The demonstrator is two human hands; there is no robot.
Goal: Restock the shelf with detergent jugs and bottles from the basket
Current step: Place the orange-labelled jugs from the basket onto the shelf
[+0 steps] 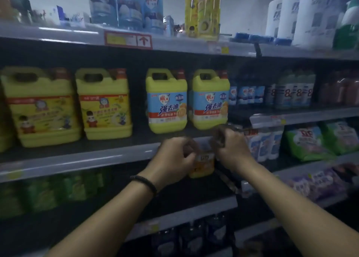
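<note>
Both my hands are raised in front of the middle shelf (77,159). Between them is a small yellow-orange detergent bottle (203,164), blurred by motion. My left hand (174,157) curls round its left side and my right hand (231,146) grips its upper right part. The bottle hangs just below the shelf edge, under two yellow jugs with blue labels (167,101) (210,99). Two bigger yellow jugs (41,107) (104,103) stand further left on the same shelf. The basket is out of view.
The top shelf (174,44) carries blue refill packs, yellow bottles and white bottles. To the right, shorter shelves hold blue bottles (246,93), white bottles and green bags (307,142). Green packs (38,194) sit on the shelf below left. A gap lies between the jug pairs.
</note>
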